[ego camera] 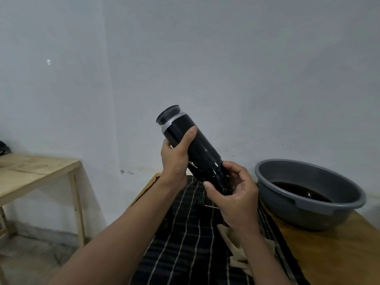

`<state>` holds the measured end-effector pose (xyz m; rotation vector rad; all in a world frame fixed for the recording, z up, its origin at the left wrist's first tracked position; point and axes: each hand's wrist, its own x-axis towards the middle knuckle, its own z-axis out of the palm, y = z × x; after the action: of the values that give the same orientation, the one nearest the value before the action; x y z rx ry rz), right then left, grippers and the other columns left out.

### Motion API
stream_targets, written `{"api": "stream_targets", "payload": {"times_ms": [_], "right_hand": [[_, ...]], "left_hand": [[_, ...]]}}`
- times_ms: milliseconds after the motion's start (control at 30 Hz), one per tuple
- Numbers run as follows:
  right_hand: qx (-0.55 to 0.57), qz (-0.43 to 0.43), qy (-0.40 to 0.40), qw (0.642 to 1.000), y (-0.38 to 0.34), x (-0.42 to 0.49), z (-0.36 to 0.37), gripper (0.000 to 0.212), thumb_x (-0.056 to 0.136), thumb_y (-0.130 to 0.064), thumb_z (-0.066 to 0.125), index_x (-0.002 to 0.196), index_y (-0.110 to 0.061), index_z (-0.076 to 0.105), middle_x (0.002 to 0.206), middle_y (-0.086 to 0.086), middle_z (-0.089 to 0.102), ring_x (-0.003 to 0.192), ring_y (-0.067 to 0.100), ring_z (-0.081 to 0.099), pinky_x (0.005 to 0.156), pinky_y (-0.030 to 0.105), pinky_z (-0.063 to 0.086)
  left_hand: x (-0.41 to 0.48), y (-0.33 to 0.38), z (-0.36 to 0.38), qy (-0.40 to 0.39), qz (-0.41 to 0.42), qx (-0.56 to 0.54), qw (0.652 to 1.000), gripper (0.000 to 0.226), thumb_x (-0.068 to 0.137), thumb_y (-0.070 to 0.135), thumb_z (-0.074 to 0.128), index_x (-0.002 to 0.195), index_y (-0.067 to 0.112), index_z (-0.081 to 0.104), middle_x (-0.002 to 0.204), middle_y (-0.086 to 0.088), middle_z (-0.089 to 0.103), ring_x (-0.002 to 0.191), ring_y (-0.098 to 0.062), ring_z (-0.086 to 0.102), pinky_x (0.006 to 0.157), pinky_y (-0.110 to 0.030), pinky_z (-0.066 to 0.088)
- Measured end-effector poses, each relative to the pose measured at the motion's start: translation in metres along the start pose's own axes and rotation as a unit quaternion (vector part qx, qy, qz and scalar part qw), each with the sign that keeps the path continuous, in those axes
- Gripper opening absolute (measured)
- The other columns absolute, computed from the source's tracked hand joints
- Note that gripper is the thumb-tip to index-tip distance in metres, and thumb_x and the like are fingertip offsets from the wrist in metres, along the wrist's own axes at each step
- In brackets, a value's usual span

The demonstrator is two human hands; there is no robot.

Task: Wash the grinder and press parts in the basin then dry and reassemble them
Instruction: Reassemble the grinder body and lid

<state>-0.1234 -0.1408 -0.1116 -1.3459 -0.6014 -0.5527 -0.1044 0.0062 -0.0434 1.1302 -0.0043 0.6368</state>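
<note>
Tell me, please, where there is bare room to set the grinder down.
Bare wood shows on the main table in front of the basin, right of the beige cloth. The side table at left is mostly bare, with a dark object at its far left edge. The middle is crowded: the striped cloth covers it.

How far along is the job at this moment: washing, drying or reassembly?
Washing looks done: the basin holds dark water. In hand: the left hand grips the grinder, tilted over the striped cloth; the right hand grips its lower end, probably reassembling. Left: any press parts, not discernible here.
</note>
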Motion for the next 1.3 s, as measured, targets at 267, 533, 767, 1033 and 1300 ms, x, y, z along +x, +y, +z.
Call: {"api": "stream_targets", "payload": {"times_ms": [267, 533, 767, 1033, 1300], "right_hand": [[0.126, 0.042, 0.037, 0.990, -0.005, -0.005, 0.006, 0.047, 0.071, -0.017, 0.082, 0.113, -0.015, 0.062, 0.109, 0.004, 0.074, 0.103, 0.024, 0.072, 0.083, 0.027, 0.059], [0.081, -0.007, 0.028, 0.996, 0.000, -0.004, 0.007, 0.044, 0.078, -0.009, 0.082, 0.115, -0.019, 0.062, 0.112, 0.003, 0.071, 0.107, 0.022, 0.070, 0.085, 0.023, 0.058], [-0.149, -0.211, 0.017, 0.966, 0.016, -0.004, 0.001, 0.054, 0.069, 0.001, 0.089, 0.115, 0.000, 0.060, 0.128, 0.011, 0.057, 0.123, 0.028, 0.059, 0.097, 0.038, 0.057], [-0.176, -0.244, 0.026, 0.953, 0.014, -0.005, -0.008, 0.050, 0.074, -0.017, 0.086, 0.114, -0.009, 0.056, 0.126, 0.009, 0.057, 0.123, 0.027, 0.058, 0.098, 0.041, 0.056], [0.133, 0.067, 0.034, 0.988, -0.007, -0.008, 0.005, 0.053, 0.074, -0.038, 0.084, 0.116, -0.013, 0.065, 0.112, 0.005, 0.074, 0.107, 0.025, 0.071, 0.084, 0.026, 0.060]], "left_hand": [[0.000, 0.006, 0.000, -0.076, 0.021, -0.020, 0.997, 0.059, 0.068, 0.046, 0.087, 0.110, 0.007, 0.072, 0.113, -0.024, 0.074, 0.106, -0.045, 0.071, 0.096, -0.061, 0.057], [-0.004, 0.013, 0.006, -0.110, -0.066, -0.093, 0.987, 0.056, 0.076, 0.043, 0.080, 0.114, 0.005, 0.063, 0.100, -0.025, 0.069, 0.085, -0.038, 0.069, 0.090, -0.059, 0.056], [-0.011, 0.007, 0.013, -0.042, -0.080, -0.166, 0.982, 0.052, 0.076, 0.031, 0.088, 0.113, 0.007, 0.062, 0.087, -0.024, 0.066, 0.075, -0.037, 0.068, 0.087, -0.066, 0.055], [-0.013, 0.020, 0.013, -0.056, -0.082, -0.169, 0.981, 0.047, 0.080, 0.032, 0.085, 0.114, 0.010, 0.061, 0.090, -0.024, 0.065, 0.076, -0.036, 0.067, 0.084, -0.065, 0.056], [-0.018, 0.019, 0.003, -0.146, -0.047, -0.109, 0.982, 0.080, 0.063, 0.047, 0.091, 0.120, 0.001, 0.061, 0.095, -0.020, 0.066, 0.082, -0.035, 0.068, 0.082, -0.052, 0.058]]}}
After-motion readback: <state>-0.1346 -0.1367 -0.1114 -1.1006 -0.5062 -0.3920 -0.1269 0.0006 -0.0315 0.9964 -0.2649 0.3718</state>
